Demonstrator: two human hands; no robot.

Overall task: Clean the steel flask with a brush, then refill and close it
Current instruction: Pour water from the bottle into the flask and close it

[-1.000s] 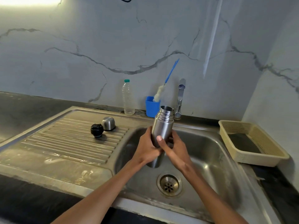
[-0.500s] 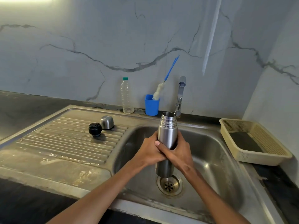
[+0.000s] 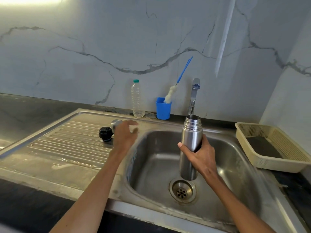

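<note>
Over the steel sink point(image 3: 235, 158), my right hand point(image 3: 202, 157) alone grips the open flask point(image 3: 191, 140), which could slip while my empty, loose-fingered left hand point(image 3: 125, 135) hovers beside the black stopper point(image 3: 105, 133).

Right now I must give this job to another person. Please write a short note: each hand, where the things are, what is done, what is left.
Right hand: grip around the open steel flask, held upright over the steel sink basin.
Left hand: open, holds nothing, above the ribbed draining board near the black stopper and the small steel cap.
Blue-handled white bottle brush stands in the blue cup beside the tap; clear plastic bottle next to it.
Done: flask is opened.
Left: whether it is already brushed I cannot tell; refill, fit stopper and cap.
</note>
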